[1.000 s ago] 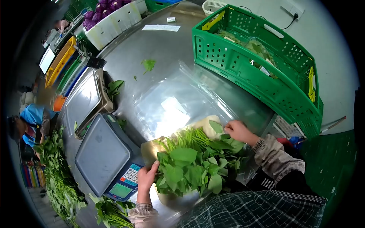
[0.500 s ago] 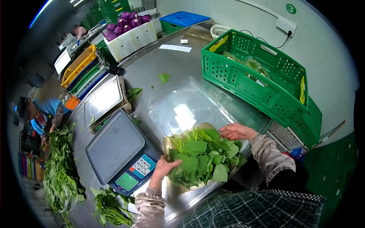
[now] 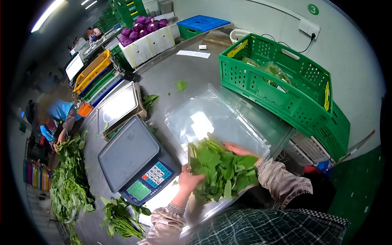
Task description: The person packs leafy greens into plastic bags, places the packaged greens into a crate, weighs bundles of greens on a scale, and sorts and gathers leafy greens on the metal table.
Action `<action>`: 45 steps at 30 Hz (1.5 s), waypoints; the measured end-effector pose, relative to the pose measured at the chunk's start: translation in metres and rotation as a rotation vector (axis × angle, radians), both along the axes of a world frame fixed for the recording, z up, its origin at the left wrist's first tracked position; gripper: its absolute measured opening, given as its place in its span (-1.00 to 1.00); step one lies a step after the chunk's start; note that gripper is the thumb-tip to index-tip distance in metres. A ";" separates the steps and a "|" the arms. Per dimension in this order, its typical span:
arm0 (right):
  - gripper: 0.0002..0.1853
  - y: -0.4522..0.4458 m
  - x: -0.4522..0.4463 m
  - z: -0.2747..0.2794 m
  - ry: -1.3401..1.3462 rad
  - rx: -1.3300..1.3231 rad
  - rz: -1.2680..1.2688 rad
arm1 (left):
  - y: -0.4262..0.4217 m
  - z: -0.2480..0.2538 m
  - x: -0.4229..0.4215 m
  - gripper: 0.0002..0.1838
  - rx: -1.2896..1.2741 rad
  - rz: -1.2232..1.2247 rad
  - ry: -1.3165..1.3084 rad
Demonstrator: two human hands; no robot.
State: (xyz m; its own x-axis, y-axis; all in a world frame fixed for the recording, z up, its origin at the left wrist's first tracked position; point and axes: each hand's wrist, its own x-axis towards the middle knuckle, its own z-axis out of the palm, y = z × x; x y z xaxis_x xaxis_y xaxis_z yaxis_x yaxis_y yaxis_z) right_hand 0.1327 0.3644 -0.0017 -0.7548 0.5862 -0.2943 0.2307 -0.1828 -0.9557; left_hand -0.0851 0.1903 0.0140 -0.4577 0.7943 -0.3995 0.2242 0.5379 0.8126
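A bunch of leafy greens point(image 3: 220, 171) lies near the table's front edge, stems pointing away from me, with brown paper partly showing beneath. At its left side is my left hand point(image 3: 190, 179), its fingers against the leaves and partly hidden. My right hand point(image 3: 241, 150) reaches over the bunch's right side, touching the leaves near the stems; its fingertips are partly covered. Clear plastic bags point(image 3: 216, 116) lie flat just beyond the bunch. A grey scale point(image 3: 130, 151) with a lit display stands to the left.
A green crate point(image 3: 277, 92) with bagged greens stands at the right. Behind are a white box point(image 3: 149, 47) of purple cabbages and a second scale point(image 3: 118, 106). More greens point(image 3: 71, 179) lie along the left, where a co-worker's hand point(image 3: 61, 136) touches them. Loose greens point(image 3: 120, 218) lie at the front.
My right hand has moved left onto the greens, and my left hand has come in against their side. The leaves are gathered closer together. The view has shifted, showing more of the room.
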 end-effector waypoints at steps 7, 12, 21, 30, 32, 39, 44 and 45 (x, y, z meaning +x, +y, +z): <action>-0.11 -0.030 -0.030 0.004 -0.220 0.345 -0.011 | -0.014 0.035 0.013 -0.18 0.089 0.149 -0.455; -0.11 -0.066 -0.035 0.039 -0.403 0.563 0.021 | -0.028 0.041 0.047 -0.34 0.203 0.382 -0.858; -0.24 -0.087 -0.056 0.107 -0.293 0.693 0.035 | -0.039 0.037 0.043 -0.14 0.355 0.277 -0.571; -0.34 -0.086 -0.004 0.141 -0.541 0.803 -0.066 | 0.001 0.011 0.101 0.00 0.238 0.208 -0.630; -0.33 -0.087 0.020 0.145 -0.590 0.660 -0.077 | 0.007 -0.004 0.126 0.08 0.208 0.082 -0.620; -0.09 -0.070 0.141 0.063 -0.104 0.331 -0.534 | 0.013 0.004 0.119 -0.01 0.420 -0.565 0.283; -0.32 -0.108 0.163 0.060 -0.345 0.536 -0.628 | 0.038 -0.065 0.055 -0.11 0.312 -0.768 0.885; -0.10 -0.108 0.169 0.057 -0.419 0.455 -0.507 | 0.043 -0.068 0.046 -0.16 0.327 -0.698 0.914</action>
